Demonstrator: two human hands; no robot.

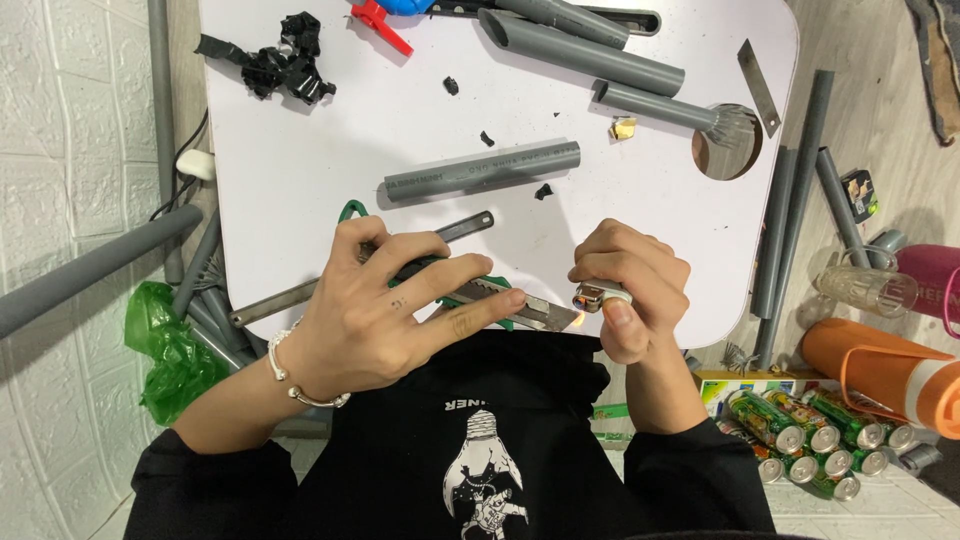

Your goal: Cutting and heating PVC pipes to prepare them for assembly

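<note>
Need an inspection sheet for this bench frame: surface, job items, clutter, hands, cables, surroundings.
Surface: white table with rounded corners and a round hole at the right edge.
Job's things: utility knife, blade tip in the flame of a lighter.
Clutter: grey pipe mid-table, more grey pipes at the top, black plastic scraps, loose blade, red-handled tool.
Grippers: left hand grips the knife; right hand grips the lighter.
Cables: black cable left of the table.
Surroundings: green bag, green cans, orange roll, pipes on the floor.
</note>
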